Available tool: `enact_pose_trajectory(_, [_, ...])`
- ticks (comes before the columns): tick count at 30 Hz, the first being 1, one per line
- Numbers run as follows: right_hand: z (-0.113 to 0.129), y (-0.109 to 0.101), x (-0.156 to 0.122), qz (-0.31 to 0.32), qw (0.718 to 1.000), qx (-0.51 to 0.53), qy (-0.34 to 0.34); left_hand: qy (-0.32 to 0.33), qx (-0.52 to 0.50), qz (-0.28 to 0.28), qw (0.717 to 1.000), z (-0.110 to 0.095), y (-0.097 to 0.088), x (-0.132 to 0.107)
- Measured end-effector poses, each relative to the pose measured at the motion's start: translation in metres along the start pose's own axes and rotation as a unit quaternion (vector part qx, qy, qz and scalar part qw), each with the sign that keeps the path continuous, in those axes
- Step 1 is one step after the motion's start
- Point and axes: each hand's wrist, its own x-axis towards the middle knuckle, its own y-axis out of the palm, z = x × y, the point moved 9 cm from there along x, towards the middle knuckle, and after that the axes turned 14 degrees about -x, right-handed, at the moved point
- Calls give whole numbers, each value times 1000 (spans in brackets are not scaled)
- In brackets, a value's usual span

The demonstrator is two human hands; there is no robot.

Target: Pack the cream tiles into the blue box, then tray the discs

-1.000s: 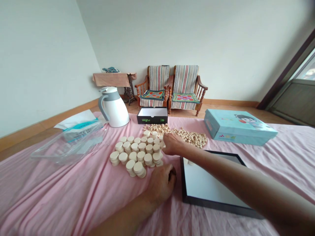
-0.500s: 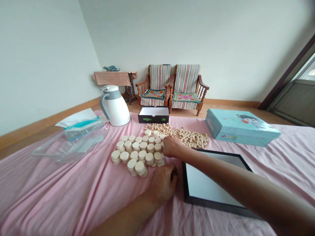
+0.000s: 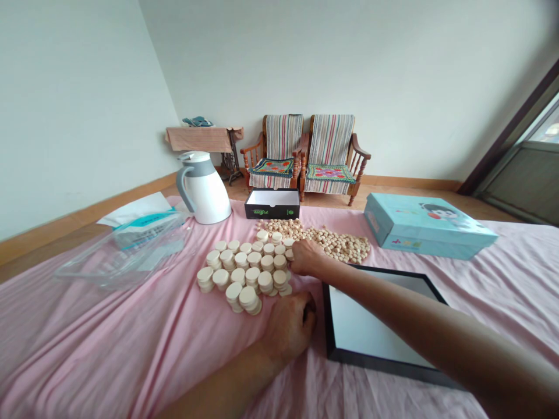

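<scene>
Pale round wooden discs [image 3: 252,273] stand in several short stacks on the pink cloth. My right hand [image 3: 308,257] reaches over to the right edge of these stacks, its fingers closed against the discs there; the fingertips are partly hidden. Close in front of the stacks, my left hand [image 3: 292,326] rests on the cloth, curled into a fist. Whatever that fist may hold is hidden. Just beyond my right hand spreads a heap of small light-brown wooden beads or balls [image 3: 340,244].
Under my right forearm lies a black-rimmed box lid [image 3: 375,356]. A black box [image 3: 273,211] stands behind the beads, a light-blue box [image 3: 437,247] to the right. On the left are a white-and-grey jug [image 3: 207,195] and a clear plastic tray [image 3: 100,270] with packaging. The pink cloth [image 3: 109,349] is wrinkled.
My right hand has shifted very slightly to the right at the edge of the stacks. My left fist and the stacks look unchanged.
</scene>
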Motion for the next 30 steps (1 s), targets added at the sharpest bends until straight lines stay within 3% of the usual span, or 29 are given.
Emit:
enact_pose_trajectory(21, [-9,3,5,-18,999,26,28,8,4,-3,1000,0,0,1])
enact_pose_trajectory(27, [-24,-19,-3,-26,998,34,38,18,1,-1,1000,-1,0,0])
enact_pose_trajectory(30, [-42,-41,-24,-71,996,36,37,20,9,6,1000,-3,0,1])
